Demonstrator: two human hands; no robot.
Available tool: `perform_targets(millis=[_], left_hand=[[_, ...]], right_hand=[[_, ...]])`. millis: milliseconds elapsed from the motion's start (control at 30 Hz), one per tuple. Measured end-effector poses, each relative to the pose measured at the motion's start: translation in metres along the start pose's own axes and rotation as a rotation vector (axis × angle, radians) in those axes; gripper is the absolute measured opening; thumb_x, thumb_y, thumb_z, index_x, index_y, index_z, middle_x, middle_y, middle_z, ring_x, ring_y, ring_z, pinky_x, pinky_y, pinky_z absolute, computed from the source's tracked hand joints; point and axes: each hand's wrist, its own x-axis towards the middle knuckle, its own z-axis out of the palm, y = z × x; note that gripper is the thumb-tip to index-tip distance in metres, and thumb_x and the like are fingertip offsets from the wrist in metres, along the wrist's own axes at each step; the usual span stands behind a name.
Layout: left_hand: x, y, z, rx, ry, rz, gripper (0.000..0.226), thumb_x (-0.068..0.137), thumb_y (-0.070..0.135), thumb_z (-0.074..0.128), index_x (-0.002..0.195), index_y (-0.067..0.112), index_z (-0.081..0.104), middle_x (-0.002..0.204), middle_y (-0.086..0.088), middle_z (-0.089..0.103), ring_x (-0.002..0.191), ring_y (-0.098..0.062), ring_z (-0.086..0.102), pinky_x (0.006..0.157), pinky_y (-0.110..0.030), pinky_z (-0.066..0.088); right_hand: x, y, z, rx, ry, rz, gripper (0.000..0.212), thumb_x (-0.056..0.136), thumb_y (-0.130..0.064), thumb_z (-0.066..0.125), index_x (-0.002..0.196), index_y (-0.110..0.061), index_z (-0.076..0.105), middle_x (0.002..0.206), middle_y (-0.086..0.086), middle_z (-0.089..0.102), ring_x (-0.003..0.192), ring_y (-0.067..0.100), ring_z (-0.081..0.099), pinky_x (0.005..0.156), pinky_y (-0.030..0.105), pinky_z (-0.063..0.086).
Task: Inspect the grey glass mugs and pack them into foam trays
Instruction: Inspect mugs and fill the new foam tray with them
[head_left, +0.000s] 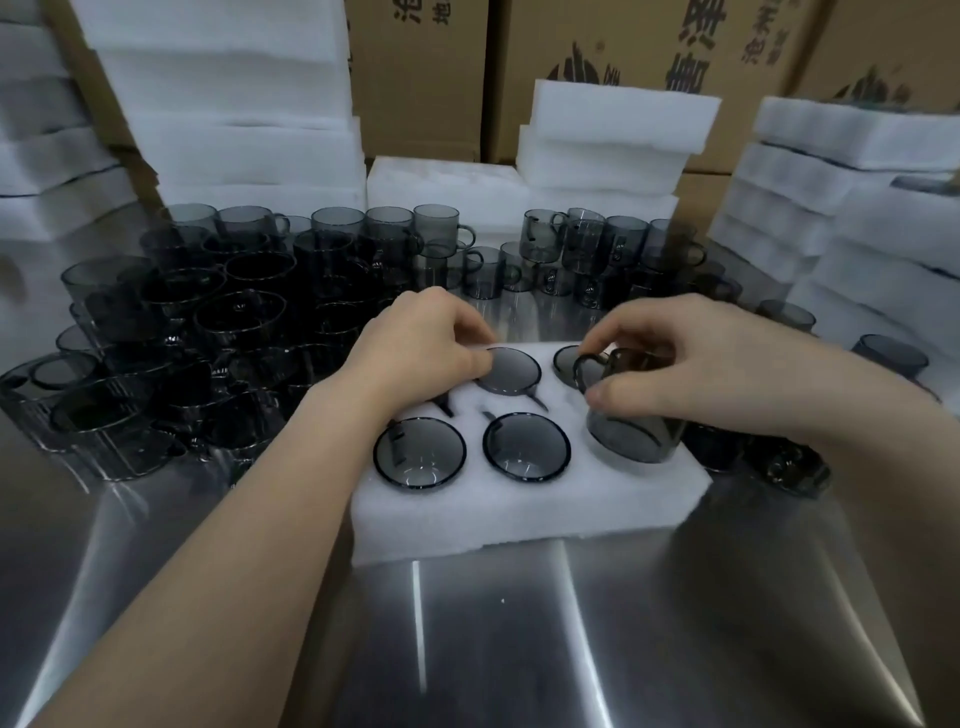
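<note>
The brushed steel surface (623, 623) carries a white foam tray (519, 514). The left hand (426, 338) pinches a seated grey glass mug (514, 371). The right hand (675, 374) grips a tilted mug (634, 436).

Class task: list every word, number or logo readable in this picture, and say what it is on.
"地", probably: left cardboard box, top edge.
Large Chinese characters, dark logo: middle cardboard box, cut off, too blurred.
Grey glass mugs, foam tray: no readable text.
</note>
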Motion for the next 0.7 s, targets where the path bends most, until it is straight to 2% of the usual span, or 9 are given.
perform_targets(millis=[100, 200, 333, 400, 467, 533, 633, 700], left_hand=[[0.006, 0.000, 0.000, 0.022, 0.013, 0.015, 0.011, 0.076, 0.031, 0.071, 0.075, 0.042, 0.071, 0.083, 0.018, 0.071, 0.091, -0.009, 0.066, 0.087, -0.038, 0.055], [0.010, -0.002, 0.001, 0.032, 0.023, 0.026, 0.010, 0.076, 0.031, 0.071, 0.076, 0.041, 0.072, 0.081, 0.018, 0.071, 0.087, -0.007, 0.066, 0.085, -0.037, 0.056], [0.010, -0.004, 0.002, 0.013, 0.030, 0.036, 0.015, 0.077, 0.027, 0.070, 0.075, 0.041, 0.071, 0.082, 0.015, 0.073, 0.087, -0.008, 0.067, 0.086, -0.037, 0.055], [0.010, -0.004, 0.002, 0.008, 0.029, 0.041, 0.017, 0.077, 0.027, 0.070, 0.072, 0.043, 0.069, 0.084, 0.014, 0.073, 0.088, -0.009, 0.068, 0.087, -0.037, 0.055], [0.009, -0.004, 0.002, 0.010, 0.027, 0.040, 0.019, 0.077, 0.028, 0.069, 0.069, 0.046, 0.066, 0.084, 0.015, 0.073, 0.089, -0.009, 0.067, 0.087, -0.037, 0.055], [0.009, -0.004, 0.002, 0.011, 0.029, 0.037, 0.020, 0.077, 0.029, 0.069, 0.069, 0.047, 0.065, 0.084, 0.015, 0.072, 0.089, -0.010, 0.067, 0.087, -0.038, 0.055], [0.009, -0.003, 0.002, 0.023, 0.039, 0.037, 0.021, 0.077, 0.028, 0.068, 0.068, 0.047, 0.064, 0.083, 0.016, 0.072, 0.090, -0.009, 0.067, 0.087, -0.037, 0.055], [0.010, -0.003, 0.003, 0.032, 0.049, 0.033, 0.022, 0.077, 0.028, 0.069, 0.067, 0.046, 0.064, 0.083, 0.017, 0.071, 0.090, -0.009, 0.066, 0.088, -0.037, 0.055]], right_hand=[[0.002, 0.000, 0.009, -0.100, 0.001, 0.030, 0.040, 0.072, -0.056, 0.066, 0.110, -0.046, 0.060, 0.088, -0.018, 0.058, 0.074, 0.000, 0.058, 0.062, 0.019, 0.043], [0.005, 0.000, 0.018, -0.222, -0.001, 0.005, 0.047, 0.081, -0.053, 0.061, 0.125, -0.039, 0.055, 0.109, -0.015, 0.055, 0.096, 0.005, 0.053, 0.078, 0.023, 0.043], [0.003, -0.001, 0.032, -0.352, -0.056, -0.004, 0.056, 0.078, -0.066, 0.033, 0.122, -0.033, 0.045, 0.113, -0.005, 0.038, 0.114, 0.017, 0.036, 0.096, 0.035, 0.035], [0.000, 0.001, 0.038, -0.430, -0.019, -0.030, 0.063, 0.076, -0.071, 0.022, 0.121, -0.032, 0.041, 0.125, -0.004, 0.031, 0.123, 0.019, 0.027, 0.102, 0.036, 0.026], [-0.002, 0.004, 0.045, -0.449, -0.013, -0.078, 0.072, 0.075, -0.076, 0.015, 0.125, -0.030, 0.039, 0.145, -0.006, 0.019, 0.138, 0.012, 0.011, 0.113, 0.040, 0.014], [-0.005, 0.009, 0.049, -0.405, -0.063, -0.105, 0.086, 0.070, -0.080, 0.005, 0.132, -0.028, 0.035, 0.155, -0.013, 0.005, 0.142, 0.000, -0.006, 0.119, 0.042, 0.003], [-0.010, 0.015, 0.052, -0.352, -0.156, -0.085, 0.106, 0.064, -0.086, 0.000, 0.152, -0.028, 0.013, 0.160, -0.017, -0.018, 0.141, -0.003, -0.027, 0.121, 0.042, -0.009], [-0.010, 0.017, 0.053, -0.379, -0.167, -0.080, 0.110, 0.062, -0.089, -0.002, 0.155, -0.029, 0.002, 0.159, -0.016, -0.024, 0.141, 0.000, -0.031, 0.120, 0.044, -0.011]])
